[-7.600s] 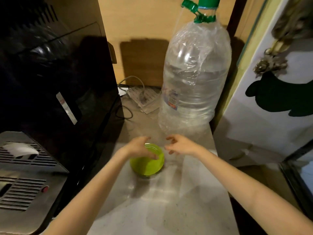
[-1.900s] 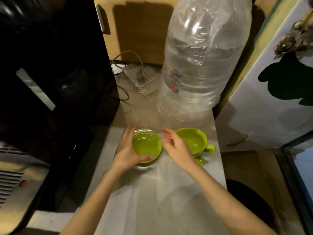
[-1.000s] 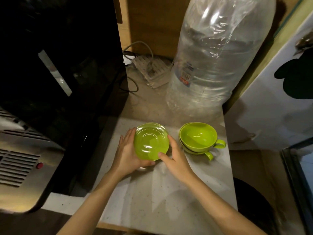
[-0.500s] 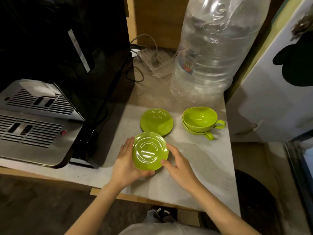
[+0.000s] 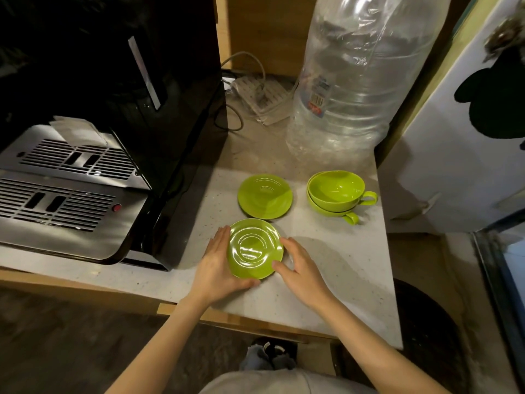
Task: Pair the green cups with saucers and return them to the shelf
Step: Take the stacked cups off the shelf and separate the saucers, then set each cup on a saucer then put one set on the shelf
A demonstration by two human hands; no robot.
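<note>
From the head camera, the left hand (image 5: 215, 267) is cupping the near green saucer (image 5: 254, 249) at its left and lower rim, fingers pressed together along the edge. The right hand (image 5: 302, 273) is resting at its right rim, fingers loosely spread. This saucer is sitting on the pale desk (image 5: 335, 260); the far saucer (image 5: 264, 196) is lying just behind it, beside two nested green cups (image 5: 336, 191).

Two green saucers (image 5: 264, 196) beside stacked cups (image 5: 336, 191)

A home kitchen corner: coffee machine (image 5: 85, 155), water bottle (image 5: 352, 81), stone countertop (image 5: 341, 265).
</note>
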